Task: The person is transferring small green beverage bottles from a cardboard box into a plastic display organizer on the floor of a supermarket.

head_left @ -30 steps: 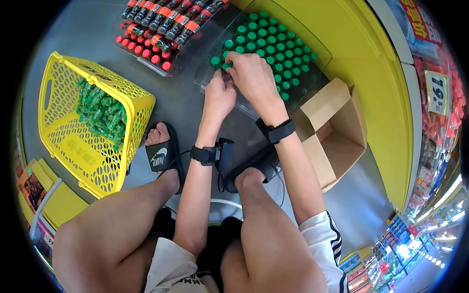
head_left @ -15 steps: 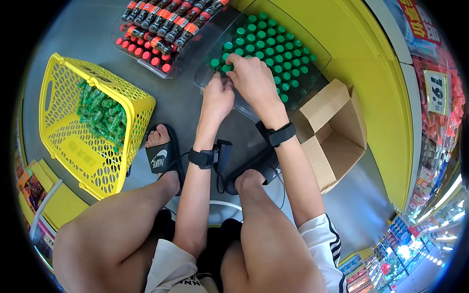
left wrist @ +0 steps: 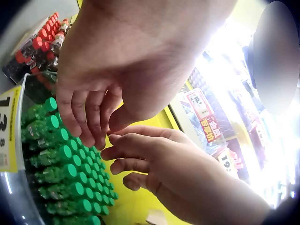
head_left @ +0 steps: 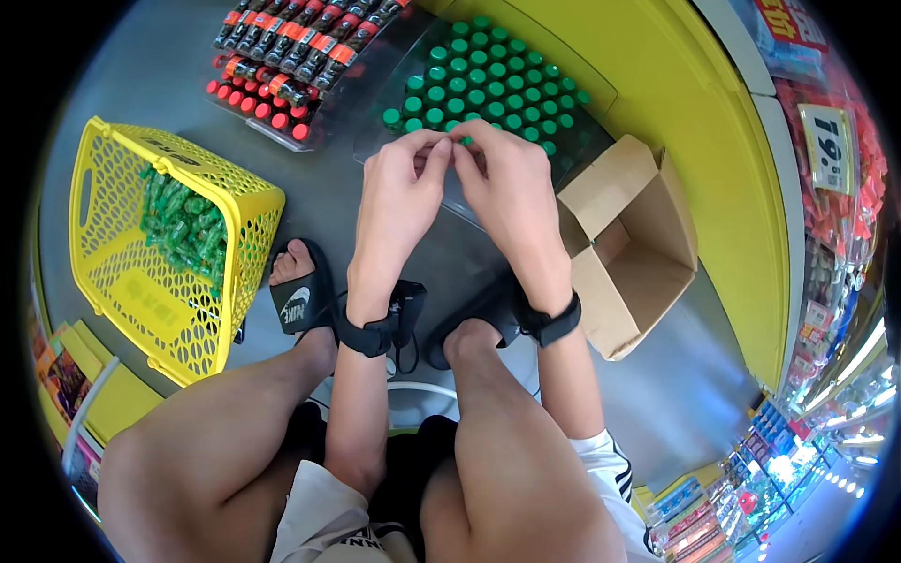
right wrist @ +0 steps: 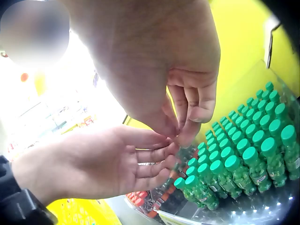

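In the head view, my left hand and right hand meet fingertip to fingertip in front of the green-capped bottles. The left wrist view shows the left fingers bent loosely, the thumb close to the right hand's fingertips. Seen from the right wrist, the right thumb and forefinger come together at the left fingertips, and the other right fingers are loosely bent. No object shows between the hands. The bottles stand upright in close rows inside a clear-walled tray, just beyond the hands.
Dark bottles with red caps stand and lie stacked at the upper left. A yellow perforated basket at the left holds small green bottles. At the right is an open cardboard box, beside the yellow shelf base.
Both hands have left the near bottles at the tray's front corner and come back toward the body, fingertips now together. The head view has shifted slightly.
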Demonstrator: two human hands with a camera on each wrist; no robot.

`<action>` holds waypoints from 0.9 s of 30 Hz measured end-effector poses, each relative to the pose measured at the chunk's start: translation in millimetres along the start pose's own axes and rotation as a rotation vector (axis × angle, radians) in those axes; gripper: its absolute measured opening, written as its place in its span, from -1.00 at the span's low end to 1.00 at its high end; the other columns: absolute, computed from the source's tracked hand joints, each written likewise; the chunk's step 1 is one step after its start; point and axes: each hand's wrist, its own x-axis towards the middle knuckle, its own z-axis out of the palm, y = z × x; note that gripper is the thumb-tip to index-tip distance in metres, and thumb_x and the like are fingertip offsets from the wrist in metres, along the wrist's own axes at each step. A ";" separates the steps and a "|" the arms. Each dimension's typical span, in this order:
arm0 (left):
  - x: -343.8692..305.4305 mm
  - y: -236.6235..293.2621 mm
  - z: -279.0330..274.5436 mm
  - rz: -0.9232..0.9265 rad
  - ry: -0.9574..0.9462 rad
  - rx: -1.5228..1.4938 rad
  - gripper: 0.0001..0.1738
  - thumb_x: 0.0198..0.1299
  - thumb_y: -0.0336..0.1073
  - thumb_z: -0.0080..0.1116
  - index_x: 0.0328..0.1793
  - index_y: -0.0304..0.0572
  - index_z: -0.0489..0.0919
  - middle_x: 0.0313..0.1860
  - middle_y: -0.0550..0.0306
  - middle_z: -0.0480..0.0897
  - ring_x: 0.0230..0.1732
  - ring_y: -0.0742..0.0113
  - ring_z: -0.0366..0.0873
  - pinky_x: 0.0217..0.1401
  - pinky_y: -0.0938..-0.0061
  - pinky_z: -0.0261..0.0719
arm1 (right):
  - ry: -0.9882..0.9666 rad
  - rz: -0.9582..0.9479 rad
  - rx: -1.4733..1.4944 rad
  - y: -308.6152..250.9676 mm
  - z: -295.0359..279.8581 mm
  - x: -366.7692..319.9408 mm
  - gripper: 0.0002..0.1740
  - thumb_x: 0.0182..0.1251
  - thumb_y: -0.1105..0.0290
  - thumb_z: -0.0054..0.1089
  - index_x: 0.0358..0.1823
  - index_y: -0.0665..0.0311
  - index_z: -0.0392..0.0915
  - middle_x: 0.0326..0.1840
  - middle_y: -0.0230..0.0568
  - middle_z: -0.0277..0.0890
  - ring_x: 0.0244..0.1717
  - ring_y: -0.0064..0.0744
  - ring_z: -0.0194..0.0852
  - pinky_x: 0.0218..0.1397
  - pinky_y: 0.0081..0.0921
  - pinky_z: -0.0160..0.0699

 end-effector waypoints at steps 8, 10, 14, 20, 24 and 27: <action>-31.8 43.8 51.4 0.068 -0.217 -0.085 -0.78 0.59 -0.35 0.20 0.13 -0.27 0.80 -0.33 0.24 0.73 -0.29 0.57 0.57 -0.21 0.55 0.54 | 0.217 0.234 -0.012 9.1 -70.4 -55.4 -0.83 0.41 0.54 0.31 -0.02 0.28 0.74 -0.32 0.02 0.76 -0.33 -0.04 0.79 -0.17 -0.20 0.74; -40.9 51.8 70.4 0.133 -0.266 -0.090 -0.78 0.57 -0.43 0.16 0.18 -0.24 0.77 -0.30 0.18 0.72 -0.29 0.49 0.61 -0.19 0.50 0.56 | 0.242 0.289 -0.041 16.3 -91.0 -67.5 -0.84 0.40 0.51 0.35 -0.03 0.26 0.76 -0.34 -0.01 0.77 -0.38 -0.08 0.80 -0.21 -0.23 0.74; -55.1 66.7 99.2 0.272 -0.406 -0.074 -0.68 0.43 -0.64 0.03 0.17 -0.31 0.70 -0.26 -0.02 0.66 -0.26 0.23 0.65 -0.12 0.39 0.63 | 0.208 0.351 -0.157 50.9 -118.7 -92.1 -0.82 0.42 0.45 0.34 0.00 0.24 0.76 -0.29 -0.01 0.79 -0.30 -0.07 0.82 -0.17 -0.21 0.75; -53.3 60.8 132.6 0.452 -0.663 0.043 -0.54 0.17 -0.82 -0.04 0.12 -0.36 0.65 -0.06 -0.10 0.66 -0.14 0.05 0.68 -0.05 0.29 0.67 | 0.115 0.470 -0.234 96.8 -150.5 -121.2 -0.79 0.44 0.41 0.32 0.04 0.24 0.75 -0.22 0.00 0.81 -0.17 0.06 0.82 -0.07 -0.12 0.75; -42.3 65.9 156.8 0.495 -0.775 0.139 -0.56 0.13 -0.84 -0.04 0.08 -0.39 0.60 -0.01 -0.10 0.62 -0.06 -0.07 0.65 -0.02 0.24 0.66 | 0.057 0.510 -0.244 109.3 -163.6 -129.3 -0.79 0.44 0.44 0.29 0.04 0.26 0.73 -0.21 -0.01 0.81 -0.13 0.10 0.81 -0.06 -0.07 0.75; -38.3 69.4 173.2 0.633 -0.797 0.268 -0.60 0.13 -0.83 -0.04 0.05 -0.38 0.56 -0.02 -0.11 0.59 0.03 -0.17 0.61 0.08 0.13 0.64 | 0.033 0.486 -0.250 121.8 -170.0 -131.3 -0.77 0.43 0.44 0.28 0.05 0.25 0.72 -0.20 0.00 0.81 -0.11 0.15 0.80 -0.05 -0.03 0.75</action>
